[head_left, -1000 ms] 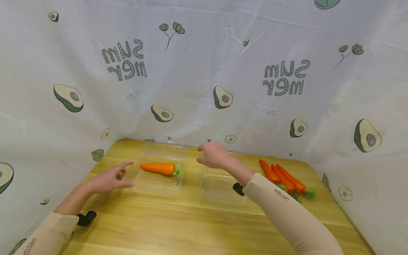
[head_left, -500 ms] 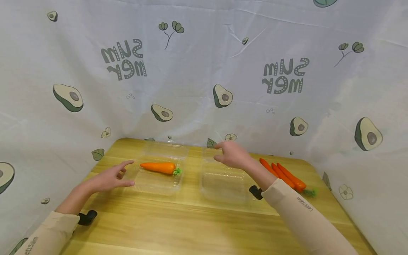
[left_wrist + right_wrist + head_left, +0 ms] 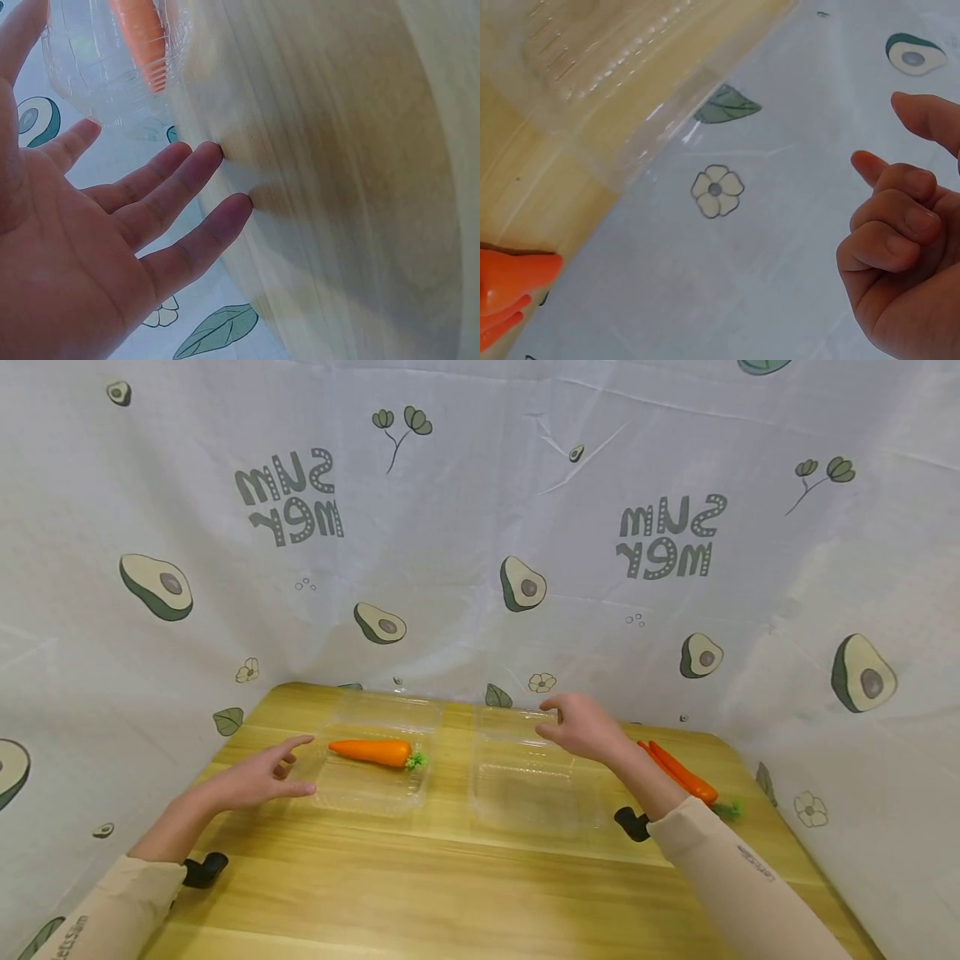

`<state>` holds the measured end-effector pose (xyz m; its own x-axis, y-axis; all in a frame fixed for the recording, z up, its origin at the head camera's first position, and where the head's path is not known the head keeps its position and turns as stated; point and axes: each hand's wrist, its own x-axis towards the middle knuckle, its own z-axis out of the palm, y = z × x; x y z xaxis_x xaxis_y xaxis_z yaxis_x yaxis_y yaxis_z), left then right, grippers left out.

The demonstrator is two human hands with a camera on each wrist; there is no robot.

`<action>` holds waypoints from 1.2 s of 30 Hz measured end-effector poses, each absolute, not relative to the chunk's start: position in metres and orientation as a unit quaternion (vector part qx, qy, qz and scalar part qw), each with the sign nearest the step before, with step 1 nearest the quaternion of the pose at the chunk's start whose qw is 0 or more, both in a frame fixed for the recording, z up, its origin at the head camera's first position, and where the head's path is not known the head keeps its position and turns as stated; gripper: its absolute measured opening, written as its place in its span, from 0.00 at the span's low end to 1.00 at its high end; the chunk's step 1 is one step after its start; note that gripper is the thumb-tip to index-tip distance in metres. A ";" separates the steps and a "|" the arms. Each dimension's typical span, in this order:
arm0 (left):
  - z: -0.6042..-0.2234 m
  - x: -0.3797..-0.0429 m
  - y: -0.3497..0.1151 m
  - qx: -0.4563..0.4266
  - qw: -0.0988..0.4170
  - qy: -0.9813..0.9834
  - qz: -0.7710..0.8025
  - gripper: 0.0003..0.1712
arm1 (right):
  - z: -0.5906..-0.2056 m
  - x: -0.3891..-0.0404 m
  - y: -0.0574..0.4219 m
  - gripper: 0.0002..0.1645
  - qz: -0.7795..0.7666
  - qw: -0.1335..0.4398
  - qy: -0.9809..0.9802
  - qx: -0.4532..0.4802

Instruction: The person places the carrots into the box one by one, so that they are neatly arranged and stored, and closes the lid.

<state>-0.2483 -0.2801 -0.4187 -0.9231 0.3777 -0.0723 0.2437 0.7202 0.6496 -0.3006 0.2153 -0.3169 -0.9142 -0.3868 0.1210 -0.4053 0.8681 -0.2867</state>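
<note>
My left hand (image 3: 251, 781) stays at the left edge of a clear plastic clamshell box (image 3: 367, 797), fingers loosely spread and nothing in them. Inside that box lies an orange carrot (image 3: 371, 752) with a green tuft pointing right. A second clear clamshell box (image 3: 525, 793), its lid folded back, stands with nothing inside. Over its back right corner hovers my right hand (image 3: 588, 727), holding nothing. In the right wrist view its thumb and index finger stand apart while the other fingers (image 3: 889, 251) curl loosely toward the palm.
More carrots (image 3: 686, 774) lie at the right of the wooden table (image 3: 420, 893), partly hidden behind the right forearm. Their orange tips (image 3: 525, 274) show in the right wrist view. A white printed curtain (image 3: 450, 527) closes off the back and sides.
My right hand has moved right, from the back left corner of the right box toward the loose carrots, its forearm now covering some of them. The left hand has not moved.
</note>
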 end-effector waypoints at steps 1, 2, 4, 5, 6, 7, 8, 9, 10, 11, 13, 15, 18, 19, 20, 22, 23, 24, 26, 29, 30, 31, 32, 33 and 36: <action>-0.419 -0.249 -0.280 0.169 0.100 0.923 0.332 0.53 | -0.318 -0.301 0.218 0.26 0.157 0.032 -0.966 0.204; -0.419 -0.249 -0.280 0.169 0.099 0.923 0.332 0.53 | -0.318 -0.301 0.221 0.26 0.160 0.032 -0.966 0.201; -0.420 -0.249 -0.281 0.169 0.097 0.923 0.331 0.53 | -0.320 -0.301 0.227 0.26 0.165 0.034 -0.966 0.195; -0.420 -0.249 -0.281 0.169 0.097 0.923 0.331 0.53 | -0.320 -0.300 0.230 0.26 0.169 0.035 -0.966 0.191; -0.420 -0.249 -0.281 0.169 0.097 0.923 0.331 0.53 | -0.321 -0.300 0.233 0.26 0.168 0.036 -0.968 0.185; -0.420 -0.249 -0.281 0.169 0.097 0.923 0.332 0.53 | -0.322 -0.300 0.236 0.26 0.170 0.035 -0.968 0.179; -0.420 -0.249 -0.281 0.169 0.097 0.923 0.333 0.53 | -0.323 -0.300 0.238 0.26 0.172 0.036 -0.969 0.174; -0.420 -0.249 -0.280 0.169 0.097 0.923 0.333 0.53 | -0.324 -0.300 0.241 0.26 0.175 0.036 -0.970 0.167; -0.420 -0.249 -0.280 0.168 0.098 0.922 0.334 0.53 | -0.326 -0.301 0.244 0.27 0.177 0.035 -0.970 0.161; -0.420 -0.249 -0.280 0.168 0.098 0.922 0.335 0.53 | -0.327 -0.301 0.247 0.27 0.181 0.035 -0.970 0.156; -0.419 -0.249 -0.280 0.168 0.097 0.922 0.334 0.53 | -0.329 -0.301 0.253 0.28 0.195 0.032 -0.969 0.148; -0.419 -0.249 -0.280 0.168 0.097 0.923 0.333 0.53 | -0.332 -0.302 0.260 0.28 0.210 0.028 -0.967 0.139; -0.419 -0.249 -0.279 0.168 0.096 0.924 0.330 0.53 | -0.335 -0.303 0.270 0.29 0.231 0.020 -0.965 0.124; -0.419 -0.249 -0.279 0.168 0.096 0.924 0.330 0.53 | -0.336 -0.303 0.273 0.30 0.235 0.019 -0.965 0.118; -0.419 -0.249 -0.279 0.168 0.096 0.924 0.330 0.53 | -0.337 -0.303 0.276 0.30 0.239 0.019 -0.964 0.112; -0.419 -0.250 -0.279 0.167 0.096 0.924 0.330 0.53 | -0.338 -0.302 0.281 0.30 0.244 0.021 -0.964 0.104; -0.419 -0.250 -0.279 0.167 0.095 0.924 0.329 0.53 | -0.339 -0.302 0.283 0.30 0.244 0.024 -0.964 0.100; -0.419 -0.250 -0.279 0.167 0.095 0.925 0.329 0.53 | -0.340 -0.302 0.285 0.30 0.245 0.027 -0.964 0.096; -0.419 -0.250 -0.279 0.166 0.094 0.925 0.328 0.53 | -0.341 -0.302 0.289 0.30 0.247 0.033 -0.964 0.093; -0.419 -0.249 -0.278 0.165 0.094 0.925 0.329 0.53 | -0.345 -0.301 0.295 0.30 0.248 0.041 -0.964 0.091; -0.419 -0.249 -0.278 0.165 0.095 0.924 0.330 0.53 | -0.345 -0.301 0.296 0.30 0.249 0.042 -0.963 0.090; -0.419 -0.249 -0.278 0.165 0.095 0.924 0.330 0.53 | -0.347 -0.301 0.298 0.30 0.247 0.043 -0.964 0.091; -0.419 -0.249 -0.278 0.166 0.096 0.924 0.331 0.54 | -0.348 -0.301 0.301 0.30 0.245 0.043 -0.964 0.089; -0.418 -0.249 -0.277 0.166 0.096 0.924 0.330 0.54 | -0.350 -0.301 0.303 0.30 0.239 0.044 -0.966 0.089; -0.418 -0.248 -0.277 0.166 0.098 0.924 0.330 0.54 | -0.355 -0.303 0.309 0.31 0.228 0.046 -0.969 0.081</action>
<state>-0.2482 -0.2768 -0.4177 -0.9254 0.3723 -0.0710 0.2430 0.7265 0.6428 -0.3027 0.3092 -0.3550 -0.9825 -0.1365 0.1267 -0.1787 0.8832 -0.4336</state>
